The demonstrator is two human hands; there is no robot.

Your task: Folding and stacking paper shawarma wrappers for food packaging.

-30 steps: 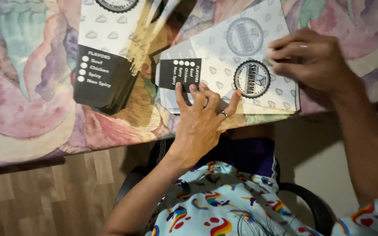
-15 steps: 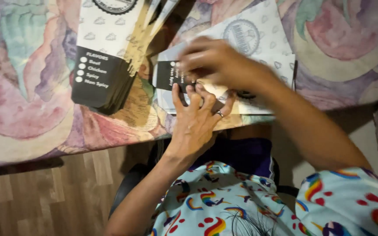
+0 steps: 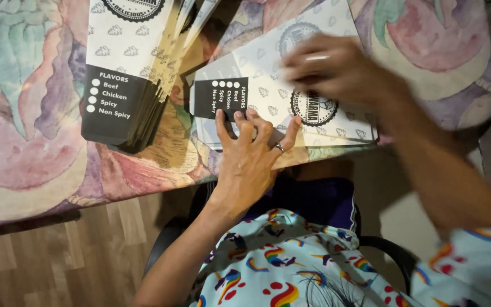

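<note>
While the left hand [image 3: 249,162] presses flat on a printed paper sleeve [image 3: 282,94] at the table edge [image 3: 143,182], right hand [image 3: 336,71], open and blurred, smooths it; creasing seems underway, calling for firm pressure; stack [image 3: 126,74] beside

Paper, cloth and wood — mostly matt

I see matt printed paper sleeves [image 3: 279,96], a stacked pile [image 3: 123,85] alike, a smooth patterned cloth over the desk [image 3: 24,125] — wood-grain floor [image 3: 58,261] below.

A pale blue short-sleeved shirt printed with small rainbows [image 3: 279,267]; a thin ring on one finger of each of the bare hands, left [image 3: 251,165] and right [image 3: 336,71].
</note>
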